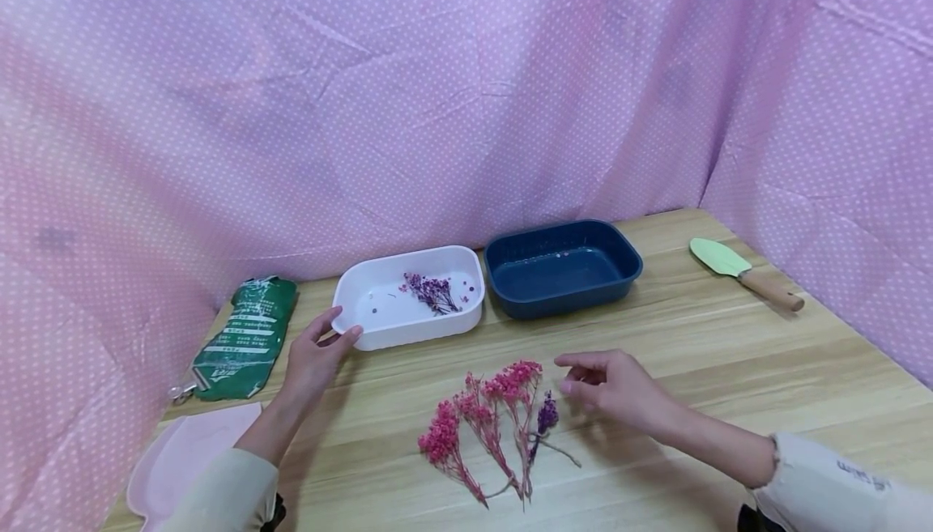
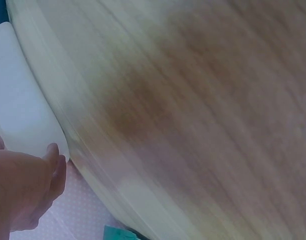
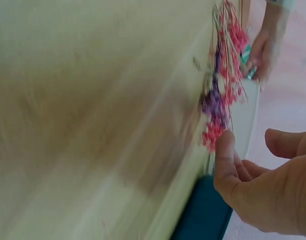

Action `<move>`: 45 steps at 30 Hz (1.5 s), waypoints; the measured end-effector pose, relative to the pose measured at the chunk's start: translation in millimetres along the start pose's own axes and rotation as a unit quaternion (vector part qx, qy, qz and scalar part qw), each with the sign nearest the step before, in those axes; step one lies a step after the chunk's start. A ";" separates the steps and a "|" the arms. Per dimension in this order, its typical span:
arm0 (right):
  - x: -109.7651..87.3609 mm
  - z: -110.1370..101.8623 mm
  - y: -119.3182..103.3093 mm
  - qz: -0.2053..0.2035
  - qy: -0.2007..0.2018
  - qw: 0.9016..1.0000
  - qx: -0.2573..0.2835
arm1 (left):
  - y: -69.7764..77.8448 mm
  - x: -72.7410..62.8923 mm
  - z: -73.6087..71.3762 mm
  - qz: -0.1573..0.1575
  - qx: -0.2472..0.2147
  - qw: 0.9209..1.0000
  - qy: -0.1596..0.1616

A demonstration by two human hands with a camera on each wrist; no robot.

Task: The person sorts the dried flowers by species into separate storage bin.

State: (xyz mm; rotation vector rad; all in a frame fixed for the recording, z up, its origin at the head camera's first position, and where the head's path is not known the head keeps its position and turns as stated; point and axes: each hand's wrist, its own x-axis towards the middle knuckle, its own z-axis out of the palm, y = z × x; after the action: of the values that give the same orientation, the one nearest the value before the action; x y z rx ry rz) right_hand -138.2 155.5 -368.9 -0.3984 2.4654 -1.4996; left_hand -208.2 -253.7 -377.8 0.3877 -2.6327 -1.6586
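Observation:
My left hand (image 1: 319, 356) grips the front left corner of a white tray (image 1: 415, 338), its fingers at the left rim and its thumb at the front wall. Inside that tray lie a sprig of purple dried flowers (image 1: 432, 293) and several loose bits. My right hand (image 1: 619, 390) holds nothing and hovers over the table, thumb apart from the half-bent fingers. Just left of it lies a small purple flower sprig (image 1: 547, 414) tied with twine. Beside that sprig, several pink dried flower stems (image 1: 477, 414) lie fanned out, their heads pointing away from me.
A dark blue tray (image 1: 561, 297) stands right of the white one, with a few bits inside. A green trowel (image 1: 722, 258) with a wooden handle lies at the far right. On the left are a green packet (image 1: 248, 342) and a pale pink flat object (image 1: 197, 451). Dotted pink cloth (image 1: 437, 111) hangs behind.

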 end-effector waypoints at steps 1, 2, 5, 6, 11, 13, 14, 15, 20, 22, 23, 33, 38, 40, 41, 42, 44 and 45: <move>-2.0 2.6 0.2 0.005 -0.002 1.000 0.001 | 0.0 -0.1 0.1 0.000 0.001 1.000 0.000; -3.6 5.2 0.6 0.011 -0.005 1.000 0.003 | -0.1 0.0 0.2 0.000 0.000 1.000 -0.001; -7.7 13.0 1.9 0.028 -0.019 0.999 0.012 | 0.0 0.1 0.7 0.000 -0.003 1.000 -0.001; -8.5 15.5 2.6 0.029 -0.024 0.999 0.013 | 0.1 0.1 0.8 -0.001 -0.003 1.000 -0.001; -9.3 27.1 6.0 0.006 -0.035 0.999 -0.037 | 1.1 0.1 0.9 -0.004 -0.006 1.000 0.002; -8.1 31.2 6.1 -0.011 -0.035 0.996 -0.079 | 0.9 0.3 0.8 -0.004 -0.006 1.000 0.004; -7.3 33.1 6.1 -0.019 -0.033 0.994 -0.102 | 0.7 0.3 0.8 -0.004 -0.005 1.000 0.004; -6.4 35.0 5.9 -0.026 -0.031 0.992 -0.120 | 0.5 0.3 0.8 -0.005 -0.005 1.000 0.005; -2.7 43.0 4.1 -0.034 -0.013 0.980 -0.196 | -1.3 0.8 0.5 -0.007 -0.009 1.000 0.008; -2.1 45.5 3.7 -0.033 -0.006 0.975 -0.217 | -1.5 0.8 0.5 -0.007 -0.010 1.000 0.007; -1.9 46.5 3.6 -0.032 -0.004 0.974 -0.226 | -1.5 0.8 0.4 -0.006 -0.010 1.000 0.007; 1.5 43.7 3.5 -0.048 0.016 0.961 -0.273 | 1.6 0.6 0.3 -0.005 -0.009 1.000 0.005; 4.3 35.0 6.3 -0.034 0.035 0.960 -0.276 | 1.9 0.9 0.5 -0.006 -0.006 1.000 0.003; 5.1 31.6 8.6 -0.038 0.045 0.957 -0.286 | 2.0 0.7 0.7 -0.005 -0.008 1.000 0.001; 5.4 30.1 9.4 -0.042 0.050 0.954 -0.292 | 1.9 0.7 0.6 -0.005 -0.007 1.000 0.001; 5.6 28.4 10.1 -0.045 0.053 0.953 -0.295 | 1.6 0.7 0.5 -0.005 -0.006 1.000 0.001; 5.8 25.2 11.9 -0.054 0.062 0.950 -0.301 | 1.1 0.5 0.5 -0.004 -0.006 1.000 0.001; 6.0 23.6 13.0 -0.058 0.065 0.950 -0.301 | 0.9 0.5 0.5 -0.004 -0.006 1.000 0.002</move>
State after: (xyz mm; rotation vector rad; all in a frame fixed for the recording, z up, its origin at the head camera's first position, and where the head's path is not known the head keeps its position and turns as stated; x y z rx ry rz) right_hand -137.5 139.5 -391.4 -0.5687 3.0235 -0.7869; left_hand -208.8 -253.0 -377.3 0.4020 -2.6209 -1.6729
